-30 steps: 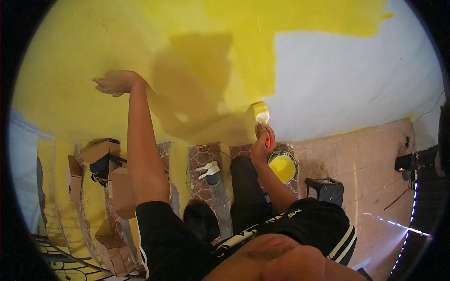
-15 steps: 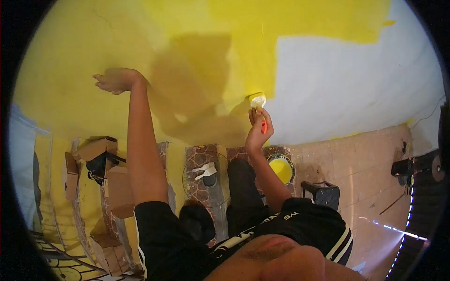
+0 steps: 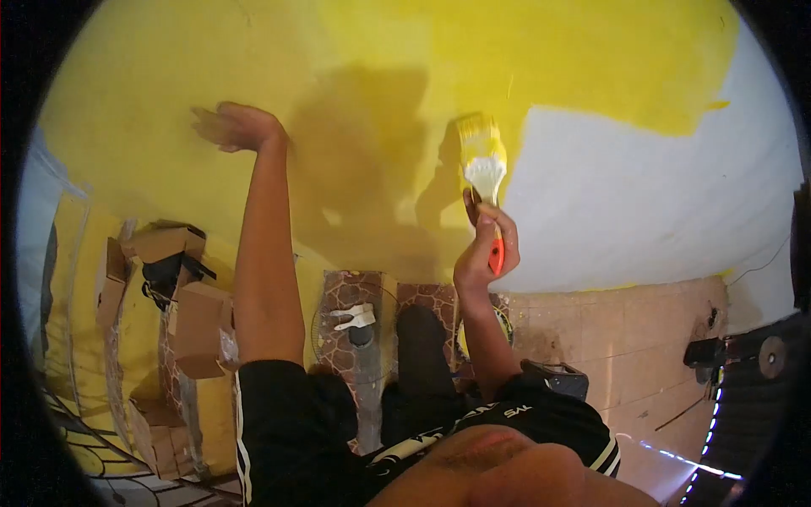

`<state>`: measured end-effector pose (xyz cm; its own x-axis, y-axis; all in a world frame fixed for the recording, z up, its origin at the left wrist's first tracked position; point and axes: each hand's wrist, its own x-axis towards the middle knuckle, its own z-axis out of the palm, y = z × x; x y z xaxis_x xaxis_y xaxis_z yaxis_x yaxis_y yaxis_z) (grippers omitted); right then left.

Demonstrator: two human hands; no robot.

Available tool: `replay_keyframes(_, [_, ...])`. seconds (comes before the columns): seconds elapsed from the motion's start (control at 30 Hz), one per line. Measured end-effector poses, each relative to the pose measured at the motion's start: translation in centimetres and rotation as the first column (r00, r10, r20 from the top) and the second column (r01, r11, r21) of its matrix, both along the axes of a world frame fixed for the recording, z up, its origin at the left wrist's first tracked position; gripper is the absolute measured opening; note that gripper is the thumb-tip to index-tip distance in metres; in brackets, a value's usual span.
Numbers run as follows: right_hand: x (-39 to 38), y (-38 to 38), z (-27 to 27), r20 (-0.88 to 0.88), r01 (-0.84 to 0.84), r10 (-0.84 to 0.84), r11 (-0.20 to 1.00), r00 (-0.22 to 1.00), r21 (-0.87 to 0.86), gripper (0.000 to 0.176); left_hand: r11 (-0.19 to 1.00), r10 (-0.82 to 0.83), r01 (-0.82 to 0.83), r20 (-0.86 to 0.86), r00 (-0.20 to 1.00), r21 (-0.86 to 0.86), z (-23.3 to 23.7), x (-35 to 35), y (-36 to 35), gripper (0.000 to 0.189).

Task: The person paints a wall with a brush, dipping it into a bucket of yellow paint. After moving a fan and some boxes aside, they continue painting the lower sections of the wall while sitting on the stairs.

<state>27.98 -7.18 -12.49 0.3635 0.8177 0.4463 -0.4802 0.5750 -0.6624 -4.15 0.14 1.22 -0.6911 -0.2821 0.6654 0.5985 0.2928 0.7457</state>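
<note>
My right hand [image 3: 492, 241] is wrapped round the handle of a paintbrush [image 3: 484, 169], whose red handle end shows below the fingers. The bristles point up and are coated in yellow paint, close to the yellow part of the wall [image 3: 380, 42]. To the right of the brush, a white unpainted area [image 3: 608, 198] meets the yellow along a stepped edge. My left hand [image 3: 241, 127] is raised near the yellow wall on the left with its fingers stretched out and nothing in them; the fingertips are slightly blurred.
A paint bucket [image 3: 509, 325] stands on the floor, partly behind my right forearm. Putty-knife-like white tools [image 3: 355, 316] lie below on patterned steps [image 3: 338, 363]. Open cardboard boxes [image 3: 203, 329] sit at left. A dark stool-like object [image 3: 562, 380] stands at right on the tiles.
The brush has come up the wall and now shows its full bristle face, away from the lower yellow edge. My left hand has shifted slightly up and right, fingers more spread. The view has tilted.
</note>
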Motion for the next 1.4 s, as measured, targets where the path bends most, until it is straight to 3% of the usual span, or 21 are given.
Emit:
replay_keyframes(0.07, [0.1,1.0,1.5,0.085,0.015,-0.021,0.997,0.996,0.07,0.014,0.984,-0.164,0.16,0.046,0.985,0.08,1.2,2.2,-1.0,0.055])
replay_keyframes(0.2, [-0.4,2.4,2.0,0.253,0.018,-0.048,0.993,0.966,0.121,0.013,0.974,-0.177,0.169,0.042,0.983,0.15,1.5,2.7,-1.1,0.055])
replay_keyframes(0.27, [-0.1,2.1,0.8,0.476,0.09,-0.127,0.991,0.87,0.1,0.012,0.966,-0.184,0.175,0.033,0.982,0.188,1.7,3.1,-1.2,0.055])
replay_keyframes(0.37, [0.7,1.9,-2.4,0.614,0.058,-0.119,0.991,0.78,0.118,0.013,0.966,-0.191,0.185,0.021,0.981,0.18,1.2,2.0,-0.7,0.055])
replay_keyframes(0.47, [1.2,2.2,-6.8,0.661,0.056,-0.187,0.975,0.727,0.214,0.013,0.963,-0.196,0.19,0.011,0.981,0.192,1.4,2.3,-0.7,0.055])
replay_keyframes(0.53, [2.0,1.8,-8.9,0.694,0.002,-0.105,0.989,0.713,0.147,0.014,0.961,-0.196,0.19,0.009,0.981,0.201,1.5,2.5,-0.8,0.054])
replay_keyframes(0.63, [2.8,1.4,-10.6,0.787,-0.06,-0.063,0.99,0.614,0.126,0.016,0.961,-0.193,0.189,0.001,0.981,0.2,1.4,2.3,-0.7,0.053])
replay_keyframes(0.73, [3.6,1.1,-10.8,0.79,-0.068,-0.097,0.983,0.605,0.173,0.017,0.963,-0.188,0.184,0.001,0.982,0.194,1.3,2.3,-0.6,0.053])
replay_keyframes(0.87, [5.0,1.0,-8.9,0.841,-0.131,-0.04,0.983,0.54,0.131,0.018,0.966,-0.164,0.166,-0.025,0.986,0.197,1.2,1.8,-0.3,0.054])
replay_keyframes(0.93, [5.5,2.2,-7.9,0.913,-0.207,-0.086,0.962,0.399,0.181,0.017,0.966,-0.159,0.162,-0.031,0.987,0.201,1.0,1.5,-0.2,0.054])
replay_keyframes(1.03, [6.5,4.1,-5.0,0.945,-0.256,-0.147,0.94,0.292,0.225,0.02,0.966,-0.151,0.156,-0.043,0.988,0.207,0.7,1.3,0.1,0.054])
replay_keyframes(1.17, [7.8,5.8,0.0,0.946,-0.332,-0.218,0.897,0.239,0.291,0.025,0.982,-0.144,0.147,-0.036,0.989,0.122,0.7,1.3,0.1,0.053])
replay_keyframes(1.27, [8.0,6.2,3.5,0.92,-0.327,-0.3,0.869,0.251,0.372,0.017,0.956,-0.175,0.18,-0.045,0.984,0.23,1.5,2.9,-0.5,0.052])
replay_keyframes(1.4, [8.5,6.4,7.8,0.876,-0.342,-0.422,0.808,0.232,0.48,0.018,0.954,-0.188,0.184,-0.004,0.982,0.237,1.5,2.8,-0.4,0.052])
